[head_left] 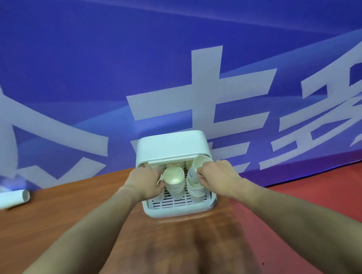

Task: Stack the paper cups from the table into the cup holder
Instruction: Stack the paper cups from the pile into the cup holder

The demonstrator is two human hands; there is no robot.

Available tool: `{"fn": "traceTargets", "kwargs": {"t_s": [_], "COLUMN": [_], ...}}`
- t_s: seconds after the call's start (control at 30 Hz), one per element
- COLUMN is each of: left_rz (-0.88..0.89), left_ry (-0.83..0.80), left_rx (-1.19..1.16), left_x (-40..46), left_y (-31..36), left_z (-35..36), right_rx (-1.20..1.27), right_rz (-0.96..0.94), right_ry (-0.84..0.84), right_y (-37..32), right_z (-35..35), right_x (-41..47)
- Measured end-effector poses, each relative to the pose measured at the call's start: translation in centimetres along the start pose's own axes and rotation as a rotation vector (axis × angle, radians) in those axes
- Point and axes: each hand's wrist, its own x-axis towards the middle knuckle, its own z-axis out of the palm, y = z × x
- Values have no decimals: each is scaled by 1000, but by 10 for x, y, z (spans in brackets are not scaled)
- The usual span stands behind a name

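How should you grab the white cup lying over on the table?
The white cup lies on its side, its open mouth facing right. Probably best to come down from above and pinch its round wall near the middle, thumb on one side, fingers on the other.

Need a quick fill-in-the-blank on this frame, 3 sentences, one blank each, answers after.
1. The right hand grips a tilted paper cup above the ___ stack in the cup holder.
2. The stray cup far left on the table lies on its ___.
3. The banner behind the table is mainly ___.

Answers: right; side; blue
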Motion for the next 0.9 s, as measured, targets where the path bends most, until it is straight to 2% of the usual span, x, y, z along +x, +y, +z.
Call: {"fn": "traceTargets", "kwargs": {"t_s": [0.2, 0.5, 0.67, 0.9], "left_rz": [-90, -164, -191, -267], "left_ry": [-64, -149, -149, -54], "left_rx": [-33, -90, -60, -92], "left_x": [-29, -56, -66, -101], "left_y": [-20, -27, -38, -90], "left_z": [27, 59, 52, 23], "right_rx": [-209, -249, -199, -186], "right_rz": [-56, -55, -27, -204], "right_ry": [-161, -297, -211, -73], "right_y": [-10, -18, -33, -107], "right_z": [23, 49, 41, -8], "right_x": [16, 30, 35, 73]}}
